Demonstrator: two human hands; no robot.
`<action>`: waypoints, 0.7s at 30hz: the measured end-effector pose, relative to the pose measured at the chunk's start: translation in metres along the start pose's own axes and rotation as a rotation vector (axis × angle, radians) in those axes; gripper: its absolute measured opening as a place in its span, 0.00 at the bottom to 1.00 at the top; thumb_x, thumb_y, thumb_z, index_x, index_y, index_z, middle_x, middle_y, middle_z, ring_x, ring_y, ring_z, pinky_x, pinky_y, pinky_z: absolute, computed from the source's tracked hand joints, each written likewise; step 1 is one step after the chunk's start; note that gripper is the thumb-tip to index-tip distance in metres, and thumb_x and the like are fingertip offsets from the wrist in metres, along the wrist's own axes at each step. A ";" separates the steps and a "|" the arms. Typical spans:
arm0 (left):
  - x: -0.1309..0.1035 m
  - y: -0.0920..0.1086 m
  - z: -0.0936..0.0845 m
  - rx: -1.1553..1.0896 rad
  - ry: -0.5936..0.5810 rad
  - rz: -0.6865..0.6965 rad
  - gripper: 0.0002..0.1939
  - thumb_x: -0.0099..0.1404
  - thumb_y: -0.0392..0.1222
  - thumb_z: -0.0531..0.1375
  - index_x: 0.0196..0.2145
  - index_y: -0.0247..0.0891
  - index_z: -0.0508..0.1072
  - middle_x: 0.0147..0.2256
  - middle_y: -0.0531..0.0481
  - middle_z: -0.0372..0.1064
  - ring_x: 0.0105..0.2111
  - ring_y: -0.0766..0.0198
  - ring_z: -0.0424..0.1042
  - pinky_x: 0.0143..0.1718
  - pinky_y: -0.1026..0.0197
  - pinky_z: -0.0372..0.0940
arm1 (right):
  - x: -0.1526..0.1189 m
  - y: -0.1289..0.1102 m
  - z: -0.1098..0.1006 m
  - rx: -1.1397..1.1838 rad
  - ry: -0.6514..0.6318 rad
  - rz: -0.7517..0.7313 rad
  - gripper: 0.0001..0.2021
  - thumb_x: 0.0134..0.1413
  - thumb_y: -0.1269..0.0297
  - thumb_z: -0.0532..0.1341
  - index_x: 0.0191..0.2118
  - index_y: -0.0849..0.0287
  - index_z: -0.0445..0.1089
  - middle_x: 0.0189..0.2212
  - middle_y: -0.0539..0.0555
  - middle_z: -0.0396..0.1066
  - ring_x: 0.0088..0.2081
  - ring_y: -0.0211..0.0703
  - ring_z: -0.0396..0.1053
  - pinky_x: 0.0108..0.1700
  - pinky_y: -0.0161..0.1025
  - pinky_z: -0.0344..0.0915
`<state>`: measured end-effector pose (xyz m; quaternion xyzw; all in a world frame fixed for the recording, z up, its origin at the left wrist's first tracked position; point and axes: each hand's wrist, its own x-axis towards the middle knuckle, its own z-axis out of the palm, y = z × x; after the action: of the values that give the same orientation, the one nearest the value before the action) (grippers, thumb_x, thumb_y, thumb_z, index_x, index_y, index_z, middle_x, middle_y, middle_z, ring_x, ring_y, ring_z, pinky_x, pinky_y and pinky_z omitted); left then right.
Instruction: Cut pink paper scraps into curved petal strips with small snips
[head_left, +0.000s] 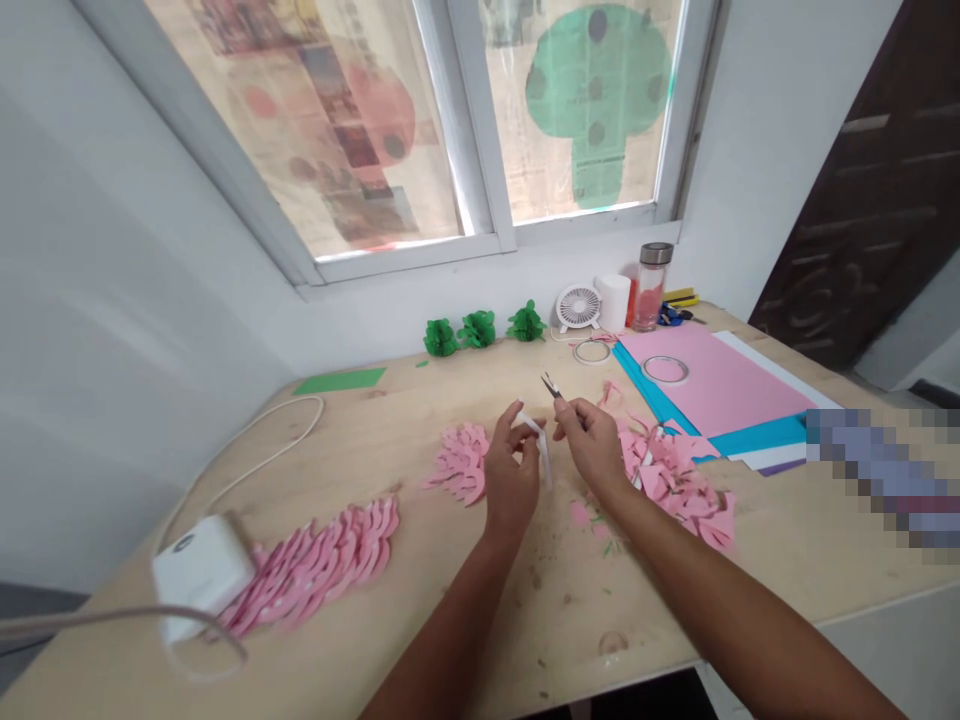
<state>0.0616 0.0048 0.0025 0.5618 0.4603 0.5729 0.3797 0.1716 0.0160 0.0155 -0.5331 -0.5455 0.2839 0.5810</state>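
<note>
My left hand point(514, 475) is closed in a pinch on a thin white strip point(545, 458), which bends and hangs down toward the table. In my right hand point(592, 440) is a small pair of scissors point(552, 387), dark blades pointing up and away from me. A speck of white shows by the blades. Just left of my left hand lies a cluster of pink paper petals point(459, 460). Under and beyond my right forearm spreads a heap of pink paper scraps point(667, 475), partly hidden by the arm.
Rows of pink petals point(330, 560) lie front left beside a white charger point(202, 570) with a cable. Green paper flowers point(478, 329), a small fan point(578, 307) and a glass bottle point(651, 290) stand along the wall. Pink sheets point(720, 385) lie right, under a tape roll point(665, 370).
</note>
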 end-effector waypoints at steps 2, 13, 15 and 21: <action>-0.002 0.002 -0.001 0.015 -0.003 0.018 0.24 0.59 0.34 0.53 0.54 0.37 0.58 0.41 0.44 0.72 0.43 0.62 0.70 0.45 0.58 0.62 | -0.002 0.001 0.002 -0.017 -0.007 0.001 0.20 0.53 0.49 0.52 0.20 0.60 0.65 0.17 0.47 0.64 0.21 0.34 0.59 0.26 0.31 0.54; -0.006 0.001 -0.001 -0.043 0.012 -0.016 0.28 0.59 0.34 0.54 0.57 0.39 0.53 0.43 0.44 0.70 0.43 0.63 0.69 0.47 0.57 0.61 | -0.011 0.007 0.012 -0.147 0.022 -0.030 0.19 0.54 0.49 0.51 0.26 0.59 0.67 0.18 0.47 0.64 0.22 0.35 0.60 0.26 0.31 0.53; -0.008 0.002 0.000 -0.054 0.011 -0.018 0.28 0.59 0.34 0.54 0.57 0.39 0.53 0.44 0.43 0.69 0.43 0.63 0.70 0.47 0.56 0.62 | -0.011 0.008 0.013 -0.170 0.041 -0.032 0.18 0.53 0.49 0.52 0.25 0.59 0.65 0.18 0.46 0.62 0.21 0.34 0.58 0.25 0.31 0.52; -0.012 0.003 0.004 -0.108 -0.005 -0.022 0.32 0.58 0.31 0.53 0.59 0.42 0.50 0.47 0.43 0.67 0.44 0.62 0.69 0.47 0.56 0.62 | -0.009 0.013 0.014 -0.122 0.060 -0.022 0.18 0.53 0.50 0.52 0.25 0.60 0.65 0.18 0.46 0.61 0.22 0.34 0.57 0.25 0.31 0.52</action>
<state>0.0665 -0.0070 0.0016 0.5370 0.4338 0.5912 0.4170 0.1595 0.0157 -0.0015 -0.5699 -0.5501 0.2276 0.5664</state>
